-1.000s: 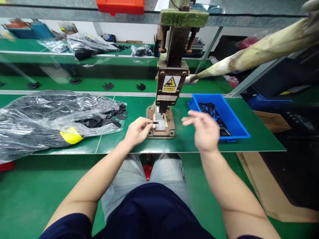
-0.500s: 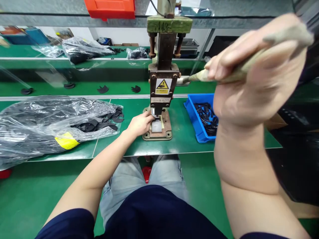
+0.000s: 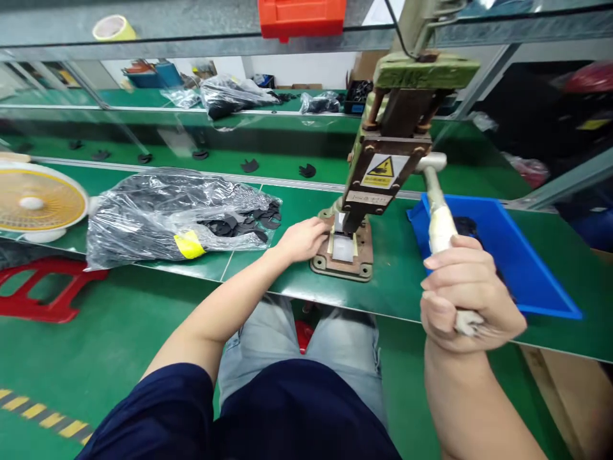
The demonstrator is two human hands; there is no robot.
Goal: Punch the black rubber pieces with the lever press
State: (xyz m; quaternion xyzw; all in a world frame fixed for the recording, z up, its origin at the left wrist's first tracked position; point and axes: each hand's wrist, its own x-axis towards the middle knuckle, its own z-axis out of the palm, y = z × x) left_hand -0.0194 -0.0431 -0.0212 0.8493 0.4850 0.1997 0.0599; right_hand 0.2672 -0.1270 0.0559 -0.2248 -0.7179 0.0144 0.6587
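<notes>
A hand press (image 3: 390, 172) with a yellow warning label stands on the green workbench (image 3: 249, 262). My right hand (image 3: 472, 294) is wrapped round its tape-wound lever (image 3: 440, 220), which slants down toward me. My left hand (image 3: 304, 239) rests at the left side of the press base (image 3: 361, 268), fingers bent together beside the ram's lower end. Whatever those fingertips pinch is too small or hidden to make out. A pale, clear block (image 3: 343, 248) sits on the base, just in front of the ram.
Left of the press lies a plastic bag (image 3: 143, 217) of flat black pieces. To the right, behind my right hand, is a blue bin (image 3: 531, 262) with dark parts. Several black pieces (image 3: 307, 170) line the strip behind. A fan (image 3: 33, 198) stands far left.
The lever has come down from its raised position, with my right hand still around it. My left hand stays at the press base. The view has turned, showing the fan at left.
</notes>
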